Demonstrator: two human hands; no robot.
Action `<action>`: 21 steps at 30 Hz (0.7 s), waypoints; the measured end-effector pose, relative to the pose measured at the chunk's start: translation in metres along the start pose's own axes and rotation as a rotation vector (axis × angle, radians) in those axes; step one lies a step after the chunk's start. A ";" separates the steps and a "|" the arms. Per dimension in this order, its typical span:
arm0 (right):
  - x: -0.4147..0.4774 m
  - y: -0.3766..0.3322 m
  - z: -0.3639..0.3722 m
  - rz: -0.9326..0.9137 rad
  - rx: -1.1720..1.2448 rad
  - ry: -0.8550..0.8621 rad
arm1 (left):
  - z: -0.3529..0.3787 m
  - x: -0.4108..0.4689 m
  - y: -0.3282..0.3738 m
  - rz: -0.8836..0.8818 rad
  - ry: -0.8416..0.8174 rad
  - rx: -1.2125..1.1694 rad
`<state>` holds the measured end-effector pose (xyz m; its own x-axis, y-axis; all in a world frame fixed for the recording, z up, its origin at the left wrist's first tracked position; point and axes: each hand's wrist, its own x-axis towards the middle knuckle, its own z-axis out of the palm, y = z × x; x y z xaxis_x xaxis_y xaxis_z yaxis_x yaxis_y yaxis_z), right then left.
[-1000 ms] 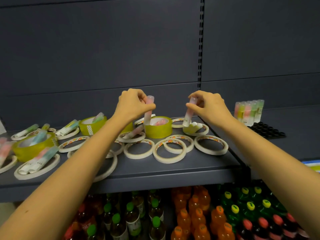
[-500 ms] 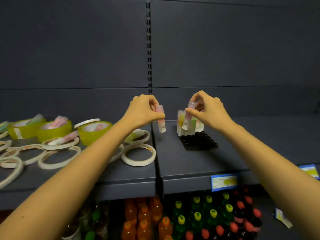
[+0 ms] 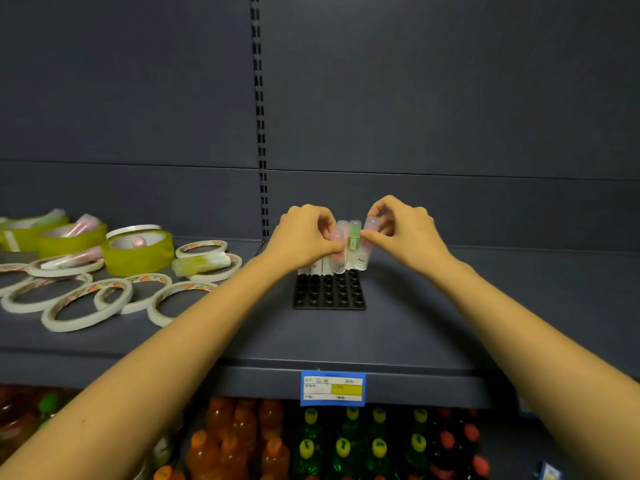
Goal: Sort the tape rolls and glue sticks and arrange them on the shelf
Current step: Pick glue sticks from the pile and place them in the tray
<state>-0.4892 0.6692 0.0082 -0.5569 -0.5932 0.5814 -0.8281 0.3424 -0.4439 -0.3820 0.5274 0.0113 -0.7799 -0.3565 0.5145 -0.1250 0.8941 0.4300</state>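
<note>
Shelf, left part: yellow tape rolls; white tape rings; loose glue stick lying across rings.
Centre: left hand, grip pinching pink glue stick at back row of black socket tray; green glue stick upright beside it.
Right hand, grip pinching second pink stick.

Your left hand hides the tops of the back-row sticks in the tray; you see only their white bottoms, so their colours cannot be told. It is not clear if the pink stick in this hand, or the right stick in your right hand, already sits in a hole. The label print is too small to read. The left edge cuts a yellow roll, and the bottom edge cuts the bottles.
</note>
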 end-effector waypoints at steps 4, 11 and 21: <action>0.005 0.007 0.001 -0.021 0.009 -0.008 | 0.012 0.004 0.005 -0.024 0.023 0.082; 0.008 0.016 0.005 -0.043 -0.002 -0.036 | 0.020 0.015 0.015 0.114 0.061 0.521; 0.012 0.019 0.021 -0.061 -0.037 -0.044 | 0.031 0.020 0.004 0.254 -0.019 0.922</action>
<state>-0.5106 0.6532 -0.0078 -0.5029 -0.6446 0.5758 -0.8625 0.3308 -0.3829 -0.4175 0.5324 0.0002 -0.8591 -0.1251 0.4962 -0.3780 0.8087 -0.4506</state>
